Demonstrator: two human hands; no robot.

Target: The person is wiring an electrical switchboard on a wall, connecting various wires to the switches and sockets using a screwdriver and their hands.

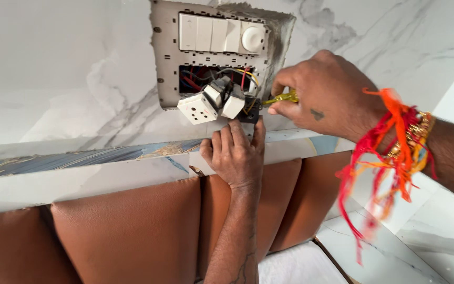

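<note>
The person's right hand [324, 94] pinches a yellow-handled screwdriver [282, 98] between thumb and forefinger; its tip points left into the wall box [166, 63]. The left hand [235, 155] reaches up from below, fingers [259, 129] pressed together against a small black module [250, 111] hanging at the lower edge of the box.

Three white modules dangle out of the lower opening on their wires: one socket module [197, 108] with round holes, and two plain ones [227, 97] beside it. Red, yellow and black wires [245, 76] show behind them.

The upper row [222, 34] holds four flat white switches and one round white knob, all seated. Below the marble wall [53, 79] runs brown padded upholstery [127, 231]. Red and orange threads [390, 142] circle the right wrist.
</note>
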